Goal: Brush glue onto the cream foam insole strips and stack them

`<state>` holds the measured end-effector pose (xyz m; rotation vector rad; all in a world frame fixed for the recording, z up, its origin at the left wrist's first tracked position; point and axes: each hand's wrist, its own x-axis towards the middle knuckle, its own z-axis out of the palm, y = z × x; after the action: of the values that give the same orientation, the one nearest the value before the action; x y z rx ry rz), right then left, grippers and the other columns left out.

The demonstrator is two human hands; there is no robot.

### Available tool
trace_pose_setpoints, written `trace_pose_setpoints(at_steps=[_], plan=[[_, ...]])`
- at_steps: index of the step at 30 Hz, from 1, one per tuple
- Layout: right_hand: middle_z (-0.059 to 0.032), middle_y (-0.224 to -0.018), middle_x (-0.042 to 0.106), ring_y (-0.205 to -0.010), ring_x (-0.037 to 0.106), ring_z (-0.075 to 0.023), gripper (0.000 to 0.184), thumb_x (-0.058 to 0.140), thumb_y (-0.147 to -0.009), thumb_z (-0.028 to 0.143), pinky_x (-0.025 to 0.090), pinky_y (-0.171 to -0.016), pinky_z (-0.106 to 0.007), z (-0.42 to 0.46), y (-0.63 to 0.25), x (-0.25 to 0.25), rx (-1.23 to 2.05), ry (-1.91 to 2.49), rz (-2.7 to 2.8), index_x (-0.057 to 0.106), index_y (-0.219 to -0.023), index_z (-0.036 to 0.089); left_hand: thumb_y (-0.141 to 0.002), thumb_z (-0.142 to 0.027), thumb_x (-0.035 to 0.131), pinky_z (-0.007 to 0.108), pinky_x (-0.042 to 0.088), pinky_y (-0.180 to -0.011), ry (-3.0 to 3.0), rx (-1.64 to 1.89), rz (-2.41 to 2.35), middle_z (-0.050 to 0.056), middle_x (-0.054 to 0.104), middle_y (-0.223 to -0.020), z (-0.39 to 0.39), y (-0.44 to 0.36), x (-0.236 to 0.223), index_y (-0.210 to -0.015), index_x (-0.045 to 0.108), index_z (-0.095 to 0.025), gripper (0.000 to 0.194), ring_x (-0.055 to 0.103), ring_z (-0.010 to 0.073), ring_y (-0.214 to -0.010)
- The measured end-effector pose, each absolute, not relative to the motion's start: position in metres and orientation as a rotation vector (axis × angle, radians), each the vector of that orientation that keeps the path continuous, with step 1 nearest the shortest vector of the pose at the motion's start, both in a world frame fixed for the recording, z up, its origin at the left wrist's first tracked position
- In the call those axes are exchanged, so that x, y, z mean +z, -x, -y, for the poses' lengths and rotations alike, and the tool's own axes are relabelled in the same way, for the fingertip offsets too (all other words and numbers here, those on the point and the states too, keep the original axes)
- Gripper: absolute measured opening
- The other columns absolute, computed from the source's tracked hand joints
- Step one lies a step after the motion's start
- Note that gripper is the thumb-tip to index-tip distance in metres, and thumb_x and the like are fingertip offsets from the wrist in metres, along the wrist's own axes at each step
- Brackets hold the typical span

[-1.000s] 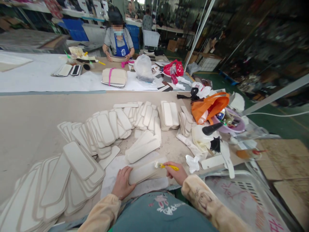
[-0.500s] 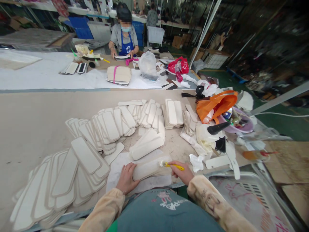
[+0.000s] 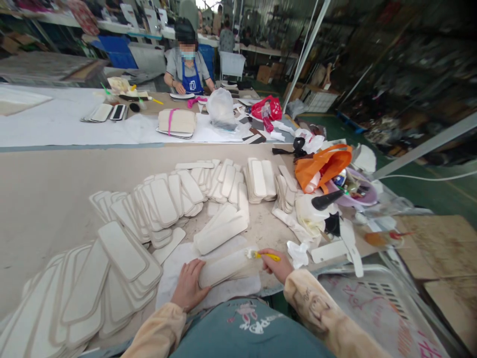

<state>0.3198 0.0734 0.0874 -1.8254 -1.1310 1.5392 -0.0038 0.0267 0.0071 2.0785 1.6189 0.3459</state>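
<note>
My right hand [image 3: 278, 266] is closed around the yellow handle of a small brush [image 3: 265, 255]. The brush's pale bristles touch the right part of a long off-white panel [image 3: 227, 266], the top one of a fanned stack in front of me. At the panel's left end lies my left hand [image 3: 191, 284], fingers stretched out and thumb along the near edge. White paper [image 3: 244, 286] is spread under the stack. Just beyond it, a few loose off-white panels [image 3: 221, 229] lie across one another.
Overlapping piles of rounded panels [image 3: 122, 251] cover the left and middle of the table. At right are an orange bag [image 3: 322, 166], a purple basin [image 3: 367, 194], crumpled paper [image 3: 298, 253] and a bottle of amber liquid [image 3: 382, 238]. A co-worker [image 3: 190, 69] sits across, behind another table.
The view has shifted slightly, so the table's contents sit a little further left. Both my hands keep nearly the same place on the stack. The co-worker's hands have moved apart.
</note>
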Motion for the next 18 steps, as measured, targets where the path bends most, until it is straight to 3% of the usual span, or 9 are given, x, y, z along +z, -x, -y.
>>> trace_pose_setpoints(at_steps=[9, 18], plan=[[0.0034, -0.047, 0.058, -0.038, 0.047, -0.0078, 0.026, 0.055, -0.072, 0.029, 0.040, -0.040, -0.018, -0.079, -0.280, 0.084, 1.635, 1.754, 1.033, 0.068, -0.090, 0.014, -0.064, -0.035, 0.065, 0.056, 0.033, -0.101, -2.137, 0.361, -1.628, 0.015, 0.056, -0.121, -0.032, 0.004, 0.011, -0.119, 0.051, -0.019, 0.059, 0.049, 0.0327, -0.116], [0.0057, -0.047, 0.055, -0.038, 0.045, -0.0064, 0.024, 0.053, -0.076, 0.028, 0.035, -0.038, -0.016, -0.094, -0.324, 0.092, 1.482, 1.851, 0.962, 0.066, -0.092, 0.016, -0.065, -0.034, 0.064, 0.055, 0.032, -0.102, -2.166, 0.351, -1.654, 0.014, 0.056, -0.123, -0.030, 0.004, 0.008, -0.119, 0.051, -0.019, 0.057, 0.050, 0.0320, -0.116]])
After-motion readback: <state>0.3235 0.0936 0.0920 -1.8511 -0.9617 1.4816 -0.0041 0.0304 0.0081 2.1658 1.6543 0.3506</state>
